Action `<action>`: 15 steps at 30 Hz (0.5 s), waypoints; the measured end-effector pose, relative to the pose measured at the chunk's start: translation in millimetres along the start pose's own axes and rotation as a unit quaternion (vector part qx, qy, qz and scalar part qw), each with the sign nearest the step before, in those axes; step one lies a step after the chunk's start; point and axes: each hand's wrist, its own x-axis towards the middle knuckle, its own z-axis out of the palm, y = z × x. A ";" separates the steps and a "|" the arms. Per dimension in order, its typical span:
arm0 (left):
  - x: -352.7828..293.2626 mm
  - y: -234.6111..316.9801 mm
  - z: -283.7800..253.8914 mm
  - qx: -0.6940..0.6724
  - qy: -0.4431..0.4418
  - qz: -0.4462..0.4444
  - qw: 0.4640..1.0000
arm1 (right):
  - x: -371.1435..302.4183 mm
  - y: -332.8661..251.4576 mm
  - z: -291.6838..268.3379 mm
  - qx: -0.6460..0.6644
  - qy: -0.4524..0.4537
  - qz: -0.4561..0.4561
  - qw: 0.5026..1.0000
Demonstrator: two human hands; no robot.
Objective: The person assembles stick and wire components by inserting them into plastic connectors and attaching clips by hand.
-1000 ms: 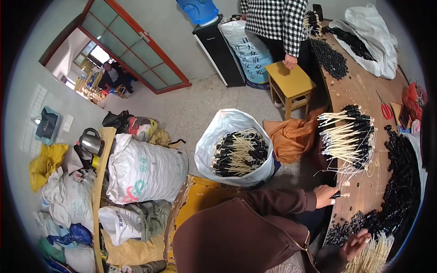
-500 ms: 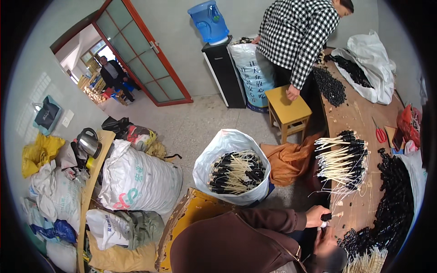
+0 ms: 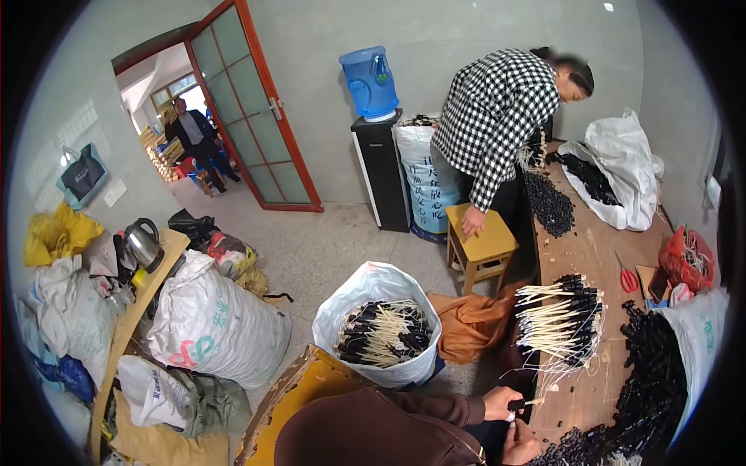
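My left hand pinches a short cream stick with a black cap at the near edge of the wooden table. Just below it, my right hand has its fingers curled up against the same piece. A bundle of cream sticks with black caps lies on the table beyond my hands. A heap of loose black caps spreads along the right side and down to my hands.
A white sack of capped sticks stands on the floor to the left, with an orange cloth beside it. A person in a checked jacket leans over the table, one hand on a yellow stool. Red scissors lie on the table.
My right hand has left the loose sticks at the lower right and come up to meet my left hand. The view has tilted upward, showing more of the far wall and the other person.
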 end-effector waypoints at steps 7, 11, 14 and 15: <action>-2.7 3.4 1.6 0.022 -0.034 -0.012 0.999 | -10.1 0.8 -4.2 0.018 0.016 0.005 1.000; -3.5 -2.2 7.6 -0.010 -0.022 0.000 1.000 | -4.0 -13.1 -19.2 -0.011 -0.030 0.016 0.999; -4.4 -4.8 7.1 -0.014 -0.046 -0.001 0.999 | -18.0 1.4 -1.2 -0.003 -0.008 0.013 1.000; -5.3 -4.2 7.6 -0.015 -0.046 -0.001 0.999 | -19.1 2.9 -0.1 -0.007 -0.013 0.011 1.000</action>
